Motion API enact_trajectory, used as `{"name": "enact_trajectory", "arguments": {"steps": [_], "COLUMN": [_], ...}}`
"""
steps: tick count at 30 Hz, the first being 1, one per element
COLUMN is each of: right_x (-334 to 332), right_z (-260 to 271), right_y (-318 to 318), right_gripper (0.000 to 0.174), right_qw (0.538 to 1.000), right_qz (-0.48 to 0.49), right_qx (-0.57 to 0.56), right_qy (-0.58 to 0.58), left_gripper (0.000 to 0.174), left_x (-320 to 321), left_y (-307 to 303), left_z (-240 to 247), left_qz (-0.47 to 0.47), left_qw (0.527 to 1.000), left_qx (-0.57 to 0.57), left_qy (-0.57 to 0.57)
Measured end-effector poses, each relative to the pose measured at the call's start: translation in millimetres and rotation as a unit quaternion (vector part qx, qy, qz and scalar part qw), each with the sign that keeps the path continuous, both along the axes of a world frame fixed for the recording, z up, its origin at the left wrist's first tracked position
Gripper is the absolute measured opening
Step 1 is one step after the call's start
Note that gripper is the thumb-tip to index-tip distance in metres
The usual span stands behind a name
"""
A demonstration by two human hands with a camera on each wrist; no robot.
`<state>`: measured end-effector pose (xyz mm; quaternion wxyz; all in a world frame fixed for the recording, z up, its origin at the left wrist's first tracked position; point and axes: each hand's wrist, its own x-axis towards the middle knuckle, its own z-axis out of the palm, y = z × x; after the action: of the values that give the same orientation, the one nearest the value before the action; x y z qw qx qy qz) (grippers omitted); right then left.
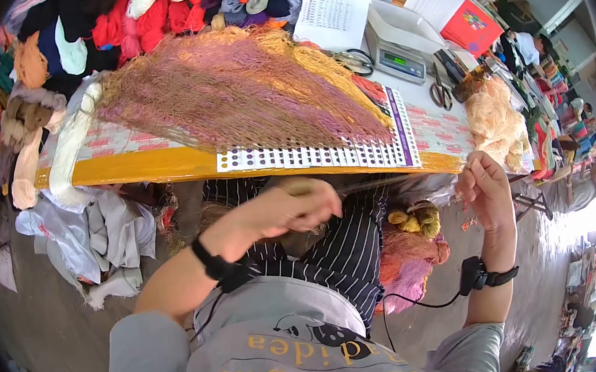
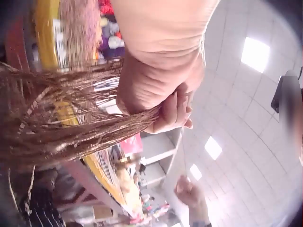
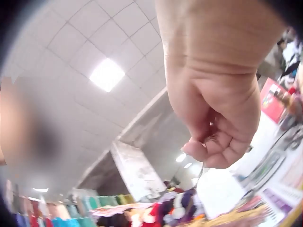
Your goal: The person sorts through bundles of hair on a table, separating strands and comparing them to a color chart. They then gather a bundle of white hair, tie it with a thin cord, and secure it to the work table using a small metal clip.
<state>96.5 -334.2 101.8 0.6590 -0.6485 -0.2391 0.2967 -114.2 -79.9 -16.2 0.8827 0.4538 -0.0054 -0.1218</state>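
Note:
In the head view the left hand [image 1: 293, 205], slightly blurred, is in front of the table's near edge. The left wrist view shows its fingers curled round a hank of brown yarn [image 2: 94, 137] that hangs in loose strands. Off to the right, the right hand [image 1: 485, 187] is raised by the table corner; in the right wrist view its thumb and curled fingers [image 3: 222, 151] pinch a thin thread. A fine strand runs between the two hands. Spread pink, brown and yellow yarn [image 1: 228, 91] covers much of the table, over a card of coloured dots [image 1: 295, 157].
A digital scale [image 1: 401, 57], scissors [image 1: 440, 89], papers [image 1: 336, 1] and a red booklet [image 1: 471, 28] lie at the back right. Peach yarn [image 1: 496, 119] sits at the right end, white yarn [image 1: 67, 157] at the left. Coloured skeins [image 1: 146, 16] line the back.

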Motion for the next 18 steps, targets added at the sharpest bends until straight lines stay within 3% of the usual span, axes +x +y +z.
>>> {"name": "enact_trajectory", "arguments": {"steps": [3, 6, 7, 9, 11, 13, 14, 16, 18], "right_x": [60.3, 102.6, 108.3, 124.3, 78.7, 19.1, -11.9, -61.0, -92.4], "right_z": [-43.0, -95.0, -117.3, -180.0, -166.7, -113.6, -86.4, -45.9, -34.8], "right_y": [-52.8, -111.6, -126.1, -153.5, -98.2, -10.8, 20.7, 65.3, 97.1], "right_gripper": [0.015, 0.018, 0.017, 0.015, 0.013, 0.018, 0.025, 0.029, 0.031], "right_qw": [0.982, 0.908, 0.884, 0.838, 0.680, 0.859, 0.937, 0.980, 0.964], "right_qz": [-0.097, -0.150, -0.156, -0.052, -0.020, -0.033, 0.004, 0.142, 0.260], "right_qx": [-0.100, -0.307, -0.359, -0.469, -0.420, -0.220, -0.178, -0.119, -0.048], "right_qy": [-0.127, -0.242, -0.256, -0.275, -0.600, -0.462, -0.301, -0.067, -0.015], "left_gripper": [0.024, 0.025, 0.024, 0.023, 0.024, 0.025, 0.025, 0.025, 0.025], "left_x": [-40.0, -72.0, -76.8, -75.1, -64.1, -49.9, -42.8, -32.9, -26.2], "left_y": [53.2, 88.7, 92.8, 84.3, 66.4, 51.9, 44.4, 32.2, 24.2], "left_z": [-3.1, 14.1, 19.9, 28.9, 47.0, 48.7, 49.1, 49.3, 53.4], "left_qz": [0.150, 0.266, 0.283, 0.277, 0.234, 0.194, 0.177, 0.157, 0.149], "left_qw": [0.988, 0.964, 0.959, 0.957, 0.958, 0.960, 0.963, 0.967, 0.970], "left_qx": [-0.034, -0.011, 0.016, 0.080, 0.168, 0.201, 0.202, 0.196, 0.190], "left_qy": [0.014, 0.024, 0.027, 0.027, 0.013, -0.019, -0.035, -0.036, -0.041]}}
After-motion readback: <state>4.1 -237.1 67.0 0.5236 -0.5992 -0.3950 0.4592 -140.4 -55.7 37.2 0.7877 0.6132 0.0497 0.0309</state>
